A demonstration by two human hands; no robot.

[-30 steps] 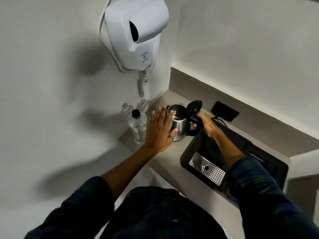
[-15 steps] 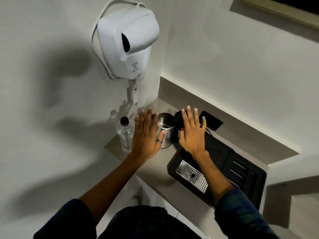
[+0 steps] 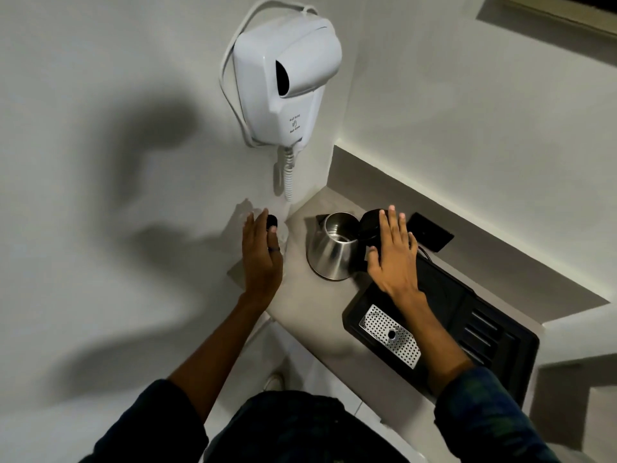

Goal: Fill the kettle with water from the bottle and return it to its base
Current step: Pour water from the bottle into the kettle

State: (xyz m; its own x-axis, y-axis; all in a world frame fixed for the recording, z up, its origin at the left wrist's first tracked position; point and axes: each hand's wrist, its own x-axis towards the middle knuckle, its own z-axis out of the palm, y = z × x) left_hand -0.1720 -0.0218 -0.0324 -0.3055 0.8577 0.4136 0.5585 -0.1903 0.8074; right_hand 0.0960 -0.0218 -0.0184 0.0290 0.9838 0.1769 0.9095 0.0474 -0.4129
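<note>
A steel kettle (image 3: 329,253) stands on the pale counter (image 3: 310,315) with its black lid (image 3: 369,225) tipped open. My right hand (image 3: 395,259) lies flat with fingers spread just right of it, covering the handle. The clear water bottle is mostly hidden behind my left hand (image 3: 260,262); only its black cap (image 3: 272,221) and a bit of its shoulder show. That hand is flat, fingers straight, holding nothing. The kettle's base is not visible.
A black tray (image 3: 484,332) with a perforated metal drip grate (image 3: 390,335) fills the counter's right side. A black wall socket (image 3: 430,232) sits behind it. A white wall-mounted hair dryer (image 3: 287,78) hangs above the counter's left corner.
My left hand has slid left, away from the kettle and over the bottle. My right hand let go of the handle earlier and now rests flat beside the lid.
</note>
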